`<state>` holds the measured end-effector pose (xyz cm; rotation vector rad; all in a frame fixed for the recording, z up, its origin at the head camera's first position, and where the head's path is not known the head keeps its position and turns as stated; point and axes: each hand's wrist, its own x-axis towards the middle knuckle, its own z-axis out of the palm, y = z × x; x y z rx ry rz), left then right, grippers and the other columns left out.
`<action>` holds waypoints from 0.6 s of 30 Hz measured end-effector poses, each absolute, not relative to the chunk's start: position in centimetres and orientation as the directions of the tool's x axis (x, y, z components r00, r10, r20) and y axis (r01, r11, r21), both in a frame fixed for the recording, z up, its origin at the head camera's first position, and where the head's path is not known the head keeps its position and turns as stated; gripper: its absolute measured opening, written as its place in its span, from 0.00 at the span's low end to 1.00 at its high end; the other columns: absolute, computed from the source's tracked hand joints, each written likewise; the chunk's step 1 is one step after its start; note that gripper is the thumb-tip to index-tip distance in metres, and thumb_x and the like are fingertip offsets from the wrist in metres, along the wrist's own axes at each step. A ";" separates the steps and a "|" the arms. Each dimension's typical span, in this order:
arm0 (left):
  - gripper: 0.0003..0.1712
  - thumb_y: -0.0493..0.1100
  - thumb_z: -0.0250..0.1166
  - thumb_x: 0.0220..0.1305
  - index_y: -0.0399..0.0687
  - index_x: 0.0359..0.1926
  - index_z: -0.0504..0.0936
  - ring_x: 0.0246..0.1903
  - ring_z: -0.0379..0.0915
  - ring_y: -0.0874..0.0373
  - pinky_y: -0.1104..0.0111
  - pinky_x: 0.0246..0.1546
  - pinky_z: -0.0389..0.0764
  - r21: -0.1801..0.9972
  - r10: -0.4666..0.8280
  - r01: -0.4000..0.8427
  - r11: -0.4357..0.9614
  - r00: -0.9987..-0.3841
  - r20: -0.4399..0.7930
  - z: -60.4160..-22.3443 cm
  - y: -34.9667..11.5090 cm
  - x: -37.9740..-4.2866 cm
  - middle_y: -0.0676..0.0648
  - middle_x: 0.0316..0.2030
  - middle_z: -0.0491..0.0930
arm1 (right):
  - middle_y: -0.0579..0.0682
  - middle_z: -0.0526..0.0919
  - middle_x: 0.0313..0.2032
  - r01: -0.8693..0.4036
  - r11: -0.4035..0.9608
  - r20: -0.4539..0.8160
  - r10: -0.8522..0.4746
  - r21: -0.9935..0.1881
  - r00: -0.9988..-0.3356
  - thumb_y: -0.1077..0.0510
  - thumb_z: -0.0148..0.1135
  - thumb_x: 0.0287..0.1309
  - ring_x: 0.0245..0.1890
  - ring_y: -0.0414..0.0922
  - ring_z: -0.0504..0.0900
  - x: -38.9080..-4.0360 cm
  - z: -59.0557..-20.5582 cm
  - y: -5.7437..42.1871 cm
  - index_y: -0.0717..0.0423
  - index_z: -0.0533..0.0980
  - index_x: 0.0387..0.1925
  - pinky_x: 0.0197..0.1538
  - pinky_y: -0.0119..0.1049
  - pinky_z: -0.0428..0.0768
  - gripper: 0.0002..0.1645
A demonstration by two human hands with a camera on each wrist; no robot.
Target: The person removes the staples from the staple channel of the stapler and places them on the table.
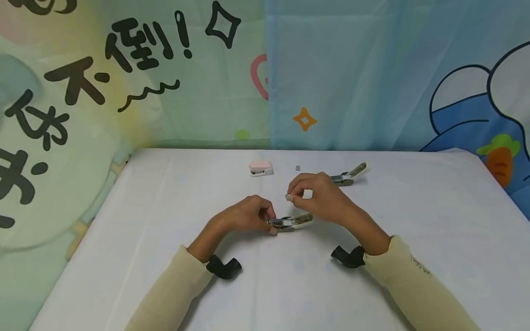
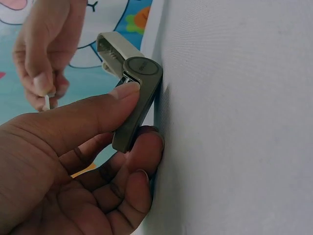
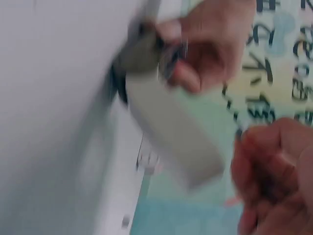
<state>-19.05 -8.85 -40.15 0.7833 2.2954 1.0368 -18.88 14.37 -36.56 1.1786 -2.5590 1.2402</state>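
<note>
My left hand (image 1: 250, 214) grips the base end of a small olive-green and cream stapler (image 1: 299, 221) low over the white table. The stapler's top cover is swung up and back, as the left wrist view shows, with the thumb pressing near the hinge of the stapler (image 2: 143, 67). Above and to the right, my right hand (image 1: 323, 195) pinches a small pale strip of staples (image 1: 287, 196) between thumb and fingertips. That strip (image 2: 47, 102) is apart from the stapler. Motion blurs the cream cover (image 3: 171, 129) in the right wrist view.
A second stapler (image 1: 349, 174), also with its cover raised, lies behind my right hand, partly hidden by it. Farther back stand a pink stapler (image 1: 261, 168) and a small grey block of staples (image 1: 297, 168). Printed curtains (image 1: 343, 82) hang behind the table's far edge.
</note>
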 end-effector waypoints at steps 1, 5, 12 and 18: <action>0.09 0.39 0.76 0.51 0.47 0.32 0.83 0.27 0.73 0.62 0.70 0.31 0.73 0.786 0.675 0.294 0.544 -0.709 -0.202 -40.2 -8.9 -19.1 0.54 0.25 0.80 | 0.43 0.83 0.35 -0.662 0.367 0.367 -0.612 -0.654 -0.701 0.69 0.67 0.55 0.39 0.40 0.80 -19.3 -36.6 14.6 0.50 0.83 0.24 0.50 0.48 0.71 0.12; 0.09 0.40 0.76 0.51 0.48 0.32 0.83 0.27 0.73 0.62 0.70 0.31 0.73 0.785 0.668 0.288 0.548 -0.716 -0.203 -40.1 -9.0 -19.1 0.54 0.25 0.80 | 0.43 0.83 0.36 -0.651 0.341 0.354 -0.625 -0.678 -0.696 0.68 0.68 0.56 0.43 0.42 0.80 -21.5 -36.8 15.0 0.51 0.83 0.25 0.44 0.45 0.77 0.10; 0.09 0.38 0.76 0.51 0.47 0.31 0.83 0.26 0.73 0.62 0.70 0.31 0.73 0.800 0.676 0.278 0.531 -0.709 -0.202 -40.1 -8.9 -19.1 0.54 0.25 0.81 | 0.48 0.85 0.37 -0.566 0.485 0.191 -0.623 -0.667 -0.759 0.68 0.66 0.57 0.41 0.47 0.80 -24.9 -37.3 15.8 0.60 0.84 0.27 0.38 0.42 0.74 0.06; 0.08 0.38 0.76 0.52 0.48 0.31 0.83 0.27 0.74 0.62 0.70 0.31 0.73 0.798 0.668 0.271 0.539 -0.715 -0.209 -40.4 -8.9 -19.0 0.54 0.26 0.81 | 0.50 0.85 0.33 -0.441 0.628 0.024 -0.557 -0.641 -0.830 0.68 0.64 0.56 0.35 0.47 0.80 -26.9 -38.3 16.0 0.61 0.84 0.26 0.36 0.39 0.74 0.07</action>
